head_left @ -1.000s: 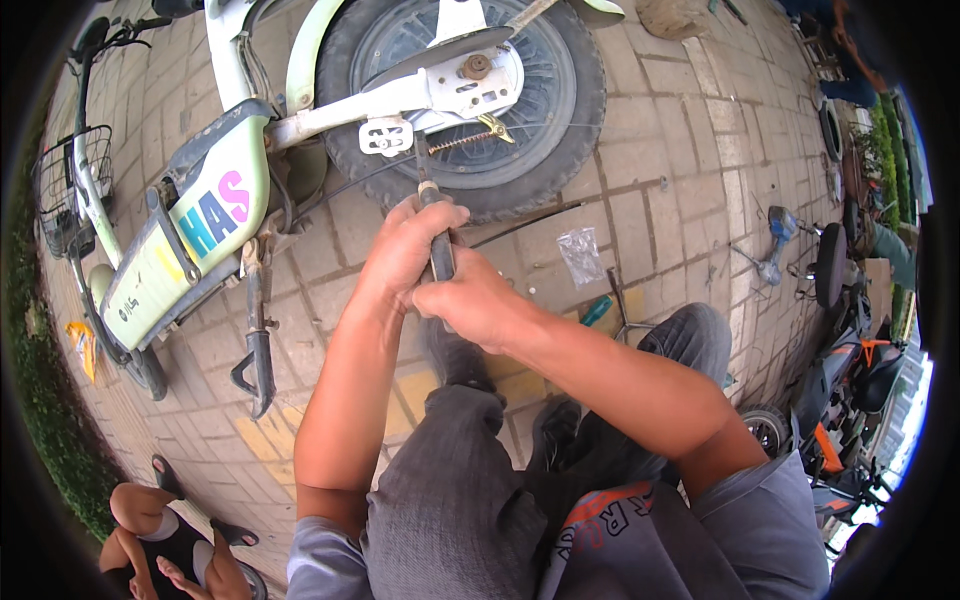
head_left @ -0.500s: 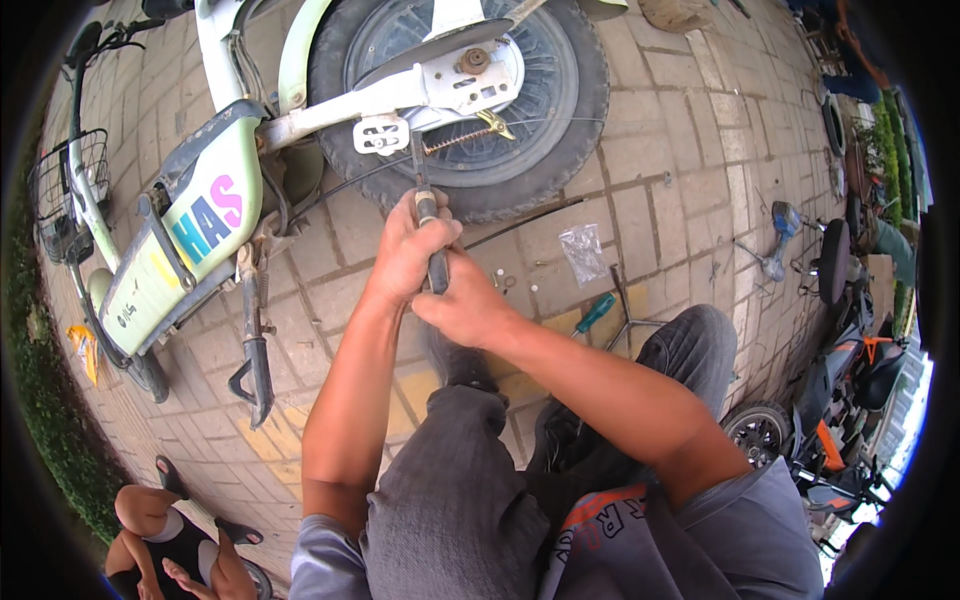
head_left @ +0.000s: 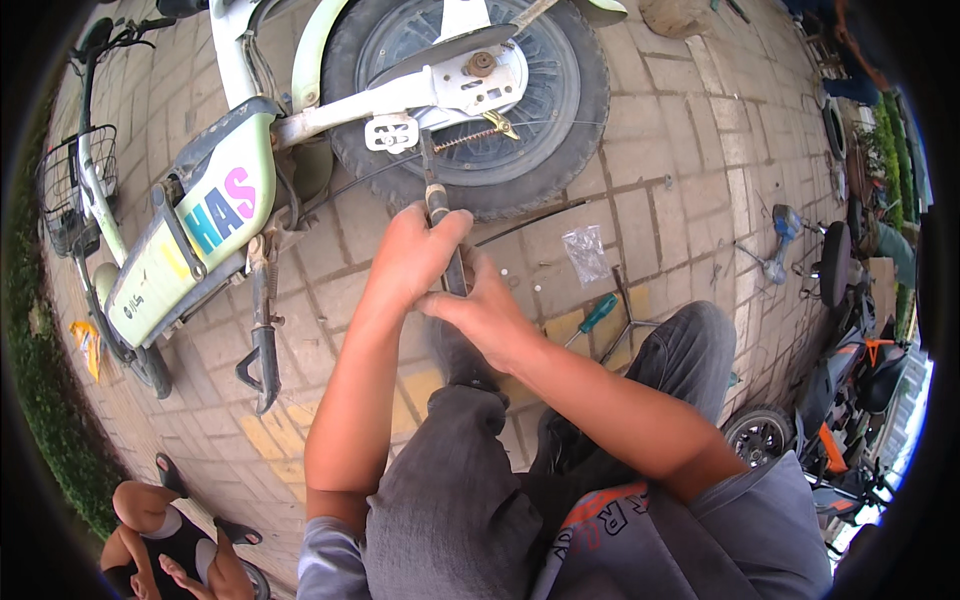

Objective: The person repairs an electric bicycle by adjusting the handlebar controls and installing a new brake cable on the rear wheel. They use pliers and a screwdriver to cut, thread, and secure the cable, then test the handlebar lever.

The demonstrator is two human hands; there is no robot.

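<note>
My left hand (head_left: 415, 255) is wrapped round a long, narrow tool (head_left: 437, 203) with a dark handle and a slim metal end; its exact kind is unclear. My right hand (head_left: 485, 310) closes on the lower part of the same handle, just below the left. The tool's tip points at a white slotted bracket (head_left: 392, 133) beside the wheel (head_left: 350, 150) of a pale green and white electric bike (head_left: 190, 245). Close to the tip are a copper-coloured spring (head_left: 465, 138) on a thin rod and a brass-coloured lever (head_left: 502, 125).
On the brick paving lie a clear plastic bag (head_left: 586, 253), a green-handled screwdriver (head_left: 598, 314), a three-armed wrench (head_left: 627, 322) and a blue power tool (head_left: 783, 240). A kickstand (head_left: 263, 350) juts from the bike. A person (head_left: 165, 545) sits at lower left; a motorcycle (head_left: 830, 430) stands at right.
The bike sits slightly farther right in the view. Both hands have shifted a little lower with the tool, and the right hand's fingers look more spread along the handle.
</note>
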